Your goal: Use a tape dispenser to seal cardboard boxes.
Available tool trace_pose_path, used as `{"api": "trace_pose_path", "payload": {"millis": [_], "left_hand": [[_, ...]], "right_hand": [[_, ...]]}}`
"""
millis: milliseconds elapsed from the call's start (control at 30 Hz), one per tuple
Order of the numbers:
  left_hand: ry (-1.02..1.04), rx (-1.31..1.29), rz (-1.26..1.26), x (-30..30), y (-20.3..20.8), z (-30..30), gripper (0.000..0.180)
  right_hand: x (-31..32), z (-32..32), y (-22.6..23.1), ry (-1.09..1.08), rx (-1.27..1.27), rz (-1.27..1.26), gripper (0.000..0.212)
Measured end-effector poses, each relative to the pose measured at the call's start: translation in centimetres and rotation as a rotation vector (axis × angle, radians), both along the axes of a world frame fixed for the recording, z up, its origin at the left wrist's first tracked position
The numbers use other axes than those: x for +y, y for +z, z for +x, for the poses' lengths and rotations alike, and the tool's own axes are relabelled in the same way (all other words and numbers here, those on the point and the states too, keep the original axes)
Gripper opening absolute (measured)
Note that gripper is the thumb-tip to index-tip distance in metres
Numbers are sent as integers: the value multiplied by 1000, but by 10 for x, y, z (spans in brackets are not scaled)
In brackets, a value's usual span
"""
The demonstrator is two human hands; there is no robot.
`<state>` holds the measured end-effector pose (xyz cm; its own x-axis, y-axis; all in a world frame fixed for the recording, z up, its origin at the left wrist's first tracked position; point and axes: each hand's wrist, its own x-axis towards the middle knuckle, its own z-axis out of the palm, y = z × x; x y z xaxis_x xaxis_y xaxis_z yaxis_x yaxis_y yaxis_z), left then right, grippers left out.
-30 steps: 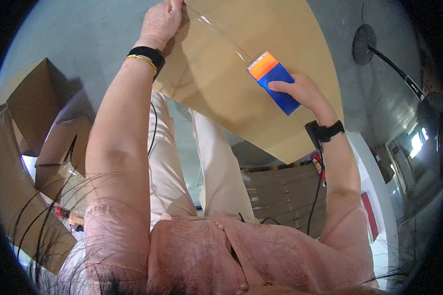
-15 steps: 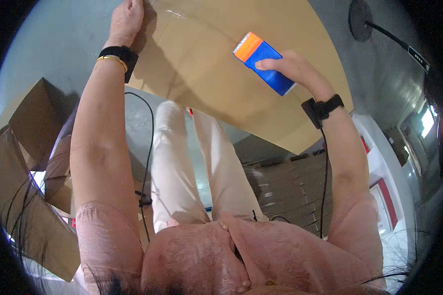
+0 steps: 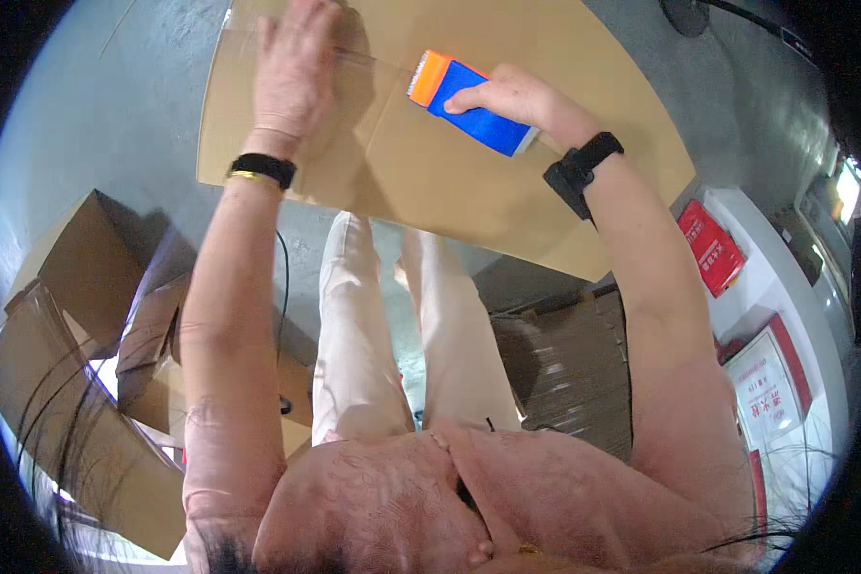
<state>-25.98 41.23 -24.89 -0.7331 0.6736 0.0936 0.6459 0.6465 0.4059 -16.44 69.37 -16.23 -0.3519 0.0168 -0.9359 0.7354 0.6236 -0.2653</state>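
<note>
Grey floor (image 3: 143, 105) surrounds the work, with the person's pink top (image 3: 383, 497) nearest and pale trousers (image 3: 354, 316) past it. Beyond the knees lies a broad cardboard panel (image 3: 545, 206); what supports it is hidden. Back from its near edge, right of its middle, the right hand (image 3: 517, 96) is closed around a blue-and-orange tape dispenser (image 3: 483, 120), thumb on the upper face, its other fingers mostly out of sight behind. The dispenser's toothed end points toward the panel's left edge. Farther over, near that left edge, the left hand (image 3: 298, 72) lies open and flat over the cardboard, fingers spread and gripping nothing that shows; motion blur softens it, and its fingertips reach the picture's top. Between the hands runs a faint line, probably clear tape (image 3: 378, 65), so a strip seems laid out partway across; no cut end shows, and the panel toward its right edge looks bare. How firmly the strip sticks is hard to tell; the panel's far edge is cut off.
</note>
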Motion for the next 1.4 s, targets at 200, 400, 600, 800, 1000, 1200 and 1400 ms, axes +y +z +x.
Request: {"api": "trace_pose_path", "payload": {"millis": [200,400,600,800,1000,1200,1400], "left_hand": [[82,81,-41,27,-6,28,55],[13,418,-268,35,11,38,43],[-68,256,-265,33,21,42,68],[123,-125,-147,33,29,40,72],[60,-121,-190,31,20,35,79],[-39,132,26,16,-15,21,64],[-49,119,-14,17,-27,22,69]], "right_hand": [[-5,-6,9,53,33,-57,65],[1,6,2,63,68,-118,65],[3,13,7,34,100,-143,65],[21,41,23,-15,57,-171,68],[91,134,4,-17,15,-66,62],[148,200,50,-150,64,-101,63],[196,257,49,-125,47,-10,62]]}}
